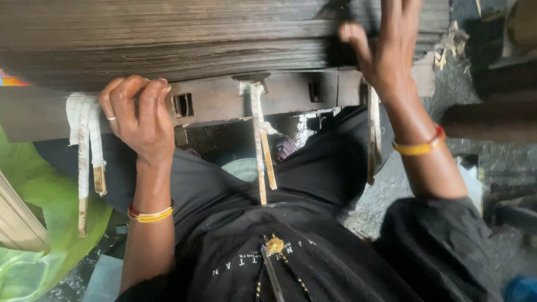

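A person in a dark shirt looks down at a worn brown metal bench edge [224,103] above a wet, littered grey floor [391,190]. At far left lies green cloth [39,196]. Pale strips [84,145] hang from the bench edge. The left hand [140,120] is curled shut over that edge beside them. Across the top lies a thick stack of dark thin sheets [168,39], edges streaked grey-brown. The right hand [386,50] rests open, fingers spread, against the stack's right end.
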Demonstrator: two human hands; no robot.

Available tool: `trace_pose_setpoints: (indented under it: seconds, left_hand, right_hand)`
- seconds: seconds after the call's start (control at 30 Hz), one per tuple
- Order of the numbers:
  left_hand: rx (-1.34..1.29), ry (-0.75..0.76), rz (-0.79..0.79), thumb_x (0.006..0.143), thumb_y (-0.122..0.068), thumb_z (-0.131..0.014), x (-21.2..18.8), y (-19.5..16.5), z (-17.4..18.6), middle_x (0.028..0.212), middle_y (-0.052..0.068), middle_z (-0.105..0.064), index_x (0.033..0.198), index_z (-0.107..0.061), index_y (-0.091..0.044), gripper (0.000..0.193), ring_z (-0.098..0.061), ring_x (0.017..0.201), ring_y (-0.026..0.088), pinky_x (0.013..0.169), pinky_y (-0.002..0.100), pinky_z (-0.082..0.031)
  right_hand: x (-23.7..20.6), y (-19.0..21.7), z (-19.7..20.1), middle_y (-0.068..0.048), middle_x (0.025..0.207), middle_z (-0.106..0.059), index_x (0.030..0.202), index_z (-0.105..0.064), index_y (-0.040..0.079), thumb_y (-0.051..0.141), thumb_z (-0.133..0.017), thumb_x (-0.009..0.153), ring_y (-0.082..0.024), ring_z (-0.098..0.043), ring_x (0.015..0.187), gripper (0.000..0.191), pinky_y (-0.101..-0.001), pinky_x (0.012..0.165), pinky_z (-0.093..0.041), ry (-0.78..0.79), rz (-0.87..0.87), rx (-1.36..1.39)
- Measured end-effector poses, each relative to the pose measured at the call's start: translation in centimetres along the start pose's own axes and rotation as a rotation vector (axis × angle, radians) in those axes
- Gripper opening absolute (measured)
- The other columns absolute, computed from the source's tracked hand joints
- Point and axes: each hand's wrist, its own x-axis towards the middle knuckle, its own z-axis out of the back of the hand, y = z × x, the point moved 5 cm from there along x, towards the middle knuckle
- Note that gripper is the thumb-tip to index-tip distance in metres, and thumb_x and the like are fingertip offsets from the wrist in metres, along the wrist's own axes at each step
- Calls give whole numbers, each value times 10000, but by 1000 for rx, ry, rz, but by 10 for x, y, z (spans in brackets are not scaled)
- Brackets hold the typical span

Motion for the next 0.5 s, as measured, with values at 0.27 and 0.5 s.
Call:
trace_pose_setpoints:
  seconds: [0.27,0.5]
  left_hand:
    - [-63,-45,-12,962,24,-916,-8,16,-4,1051,46,-603,1036,-736,-105,234,-596,1038,256,911,413,-505]
    - [-46,-71,58,966,-1,-890,-24,31,-7,1006,50,-590,964,-725,-108,197,-589,1036,257,895,375,-527]
  right_hand:
    - [-40,-18,-21,-169,1802,-206,1665,-315,544,495,-580,1117,-301,-161,1675,611,-601,1320,-58,397,577,-724]
    - [-55,-16,-43,-104,1803,-108,1712,-215,606,415,-592,1094,-287,-32,1670,749,-695,1285,11,394,599,-855]
